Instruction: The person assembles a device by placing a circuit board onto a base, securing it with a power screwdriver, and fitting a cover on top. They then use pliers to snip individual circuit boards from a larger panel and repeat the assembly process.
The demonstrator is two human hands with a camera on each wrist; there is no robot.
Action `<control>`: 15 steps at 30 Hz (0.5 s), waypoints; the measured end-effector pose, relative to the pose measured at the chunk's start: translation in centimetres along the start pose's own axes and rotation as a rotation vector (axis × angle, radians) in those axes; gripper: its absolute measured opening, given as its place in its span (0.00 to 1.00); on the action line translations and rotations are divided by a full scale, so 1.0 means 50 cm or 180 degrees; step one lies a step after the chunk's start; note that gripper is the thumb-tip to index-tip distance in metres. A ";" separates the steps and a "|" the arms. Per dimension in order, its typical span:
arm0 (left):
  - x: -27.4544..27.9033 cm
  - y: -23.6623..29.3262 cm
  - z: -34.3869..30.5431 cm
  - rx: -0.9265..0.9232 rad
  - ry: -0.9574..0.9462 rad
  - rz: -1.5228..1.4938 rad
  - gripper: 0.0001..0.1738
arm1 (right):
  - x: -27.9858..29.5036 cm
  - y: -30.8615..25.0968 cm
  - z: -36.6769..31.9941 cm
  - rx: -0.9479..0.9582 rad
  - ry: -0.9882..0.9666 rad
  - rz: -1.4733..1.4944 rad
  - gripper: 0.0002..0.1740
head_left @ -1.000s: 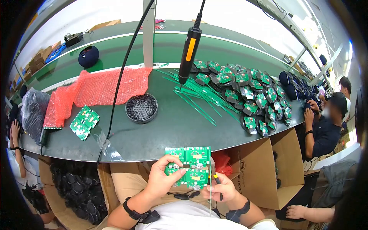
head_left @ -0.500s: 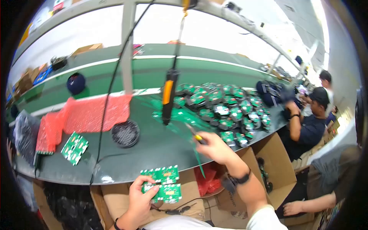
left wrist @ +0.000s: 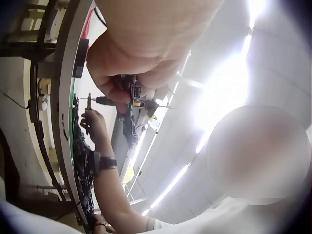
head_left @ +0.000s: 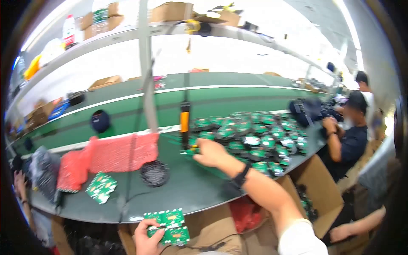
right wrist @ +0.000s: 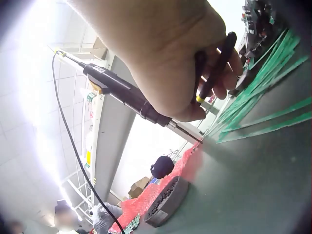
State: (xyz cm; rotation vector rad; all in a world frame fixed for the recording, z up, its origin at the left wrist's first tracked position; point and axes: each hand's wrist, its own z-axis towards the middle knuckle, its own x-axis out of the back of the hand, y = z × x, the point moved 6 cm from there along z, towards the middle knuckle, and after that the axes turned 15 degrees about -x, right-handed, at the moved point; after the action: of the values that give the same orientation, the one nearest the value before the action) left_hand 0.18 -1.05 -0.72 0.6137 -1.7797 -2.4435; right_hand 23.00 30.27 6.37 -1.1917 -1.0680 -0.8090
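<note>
My left hand grips a green circuit board panel by its lower left corner, low at the table's front edge. In the left wrist view the panel shows edge-on under the left hand. My right hand reaches out over the dark table, just right of the hanging orange and black electric screwdriver. It holds a small black-handled tool with a yellow band in curled fingers, above loose green strips.
A heap of round green-board assemblies covers the table's right. A round tray of screws, red bubble wrap and another board lie at the left. An open cardboard box stands below the edge. Other workers sit at the right.
My right hand has gone from my lap out over the table to beside the screwdriver, still holding the small tool. The left hand keeps the panel low. The head view has tilted up.
</note>
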 end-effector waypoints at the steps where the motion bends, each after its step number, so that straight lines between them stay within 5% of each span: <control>1: 0.019 0.006 0.004 0.0022 0.0104 0.0041 0.15 | -0.009 -0.004 0.007 0.0126 0.0128 0.0033 0.28; 10: 0.085 0.032 -0.027 0.0081 0.0502 -0.0088 0.14 | -0.042 -0.065 0.117 0.0535 0.1008 -0.0283 0.25; 12: 0.098 0.036 -0.026 0.0004 0.0398 0.0492 0.11 | -0.065 -0.068 0.157 0.0156 0.0775 0.0062 0.27; 15: 0.101 0.050 0.004 -0.0131 0.0366 0.0903 0.12 | -0.096 -0.073 0.167 0.0457 0.0666 0.0752 0.27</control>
State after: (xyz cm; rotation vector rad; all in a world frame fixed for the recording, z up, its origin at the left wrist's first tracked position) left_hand -4.98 -3.08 0.23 0.4520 -1.6417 -2.2042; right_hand 16.33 37.44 3.23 -1.0627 -0.7835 -0.6460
